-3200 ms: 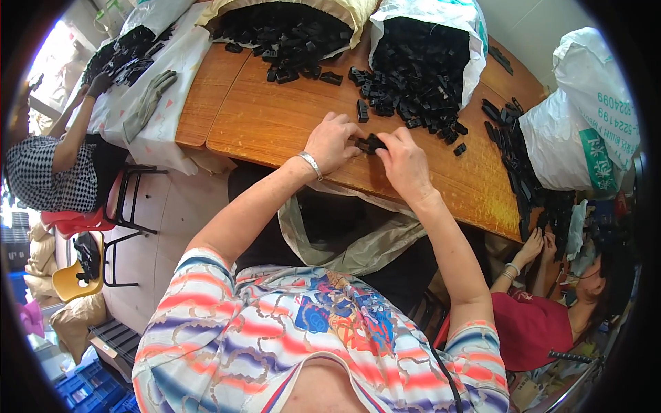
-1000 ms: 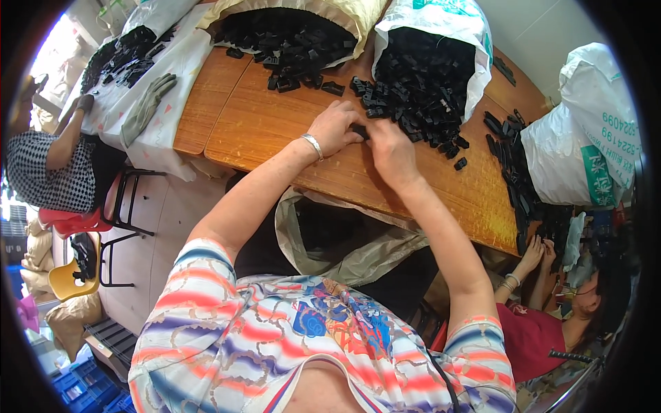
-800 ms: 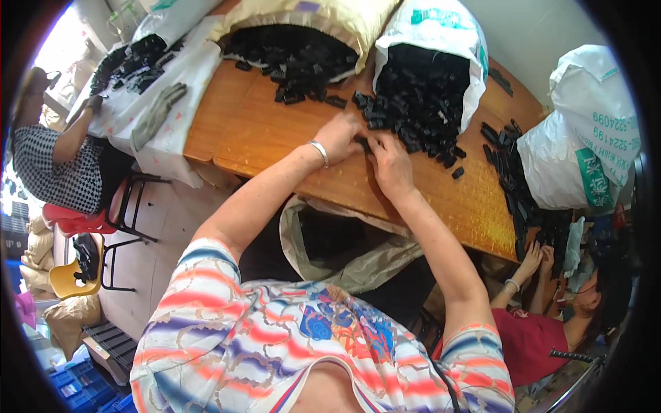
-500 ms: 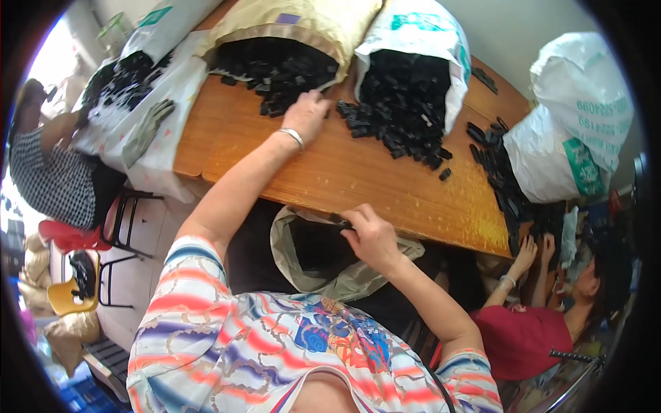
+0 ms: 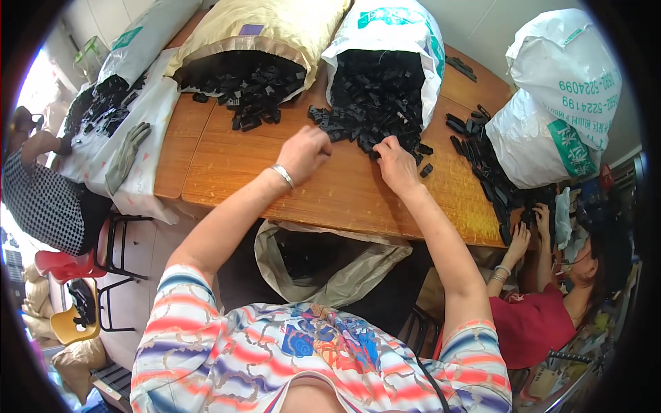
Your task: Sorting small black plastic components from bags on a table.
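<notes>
My left hand (image 5: 305,157), a metal bangle on its wrist, is over the wooden table (image 5: 261,182). Its fingers are curled at the left edge of a heap of small black plastic parts (image 5: 385,103); what they hold, if anything, is hidden. At the near edge of that heap, my right hand (image 5: 397,164) has its thumb and forefinger closed on a black plastic part (image 5: 375,155), mostly covered by the fingers. The heap spills from a white sack (image 5: 396,31). Below the table edge, an open beige sack (image 5: 351,279) sits at my lap, dark inside.
A yellowish sack (image 5: 265,27) spills more black parts at the left. A grey glove (image 5: 129,158) lies on a white-covered surface. One co-worker (image 5: 48,186) sits at far left; another in red (image 5: 530,323) handles black pieces at right, beside an upright white sack (image 5: 533,148).
My right hand has moved from above the beige sack up to the heap by the white sack. My left hand has shifted from near the yellowish sack to the heap's left edge.
</notes>
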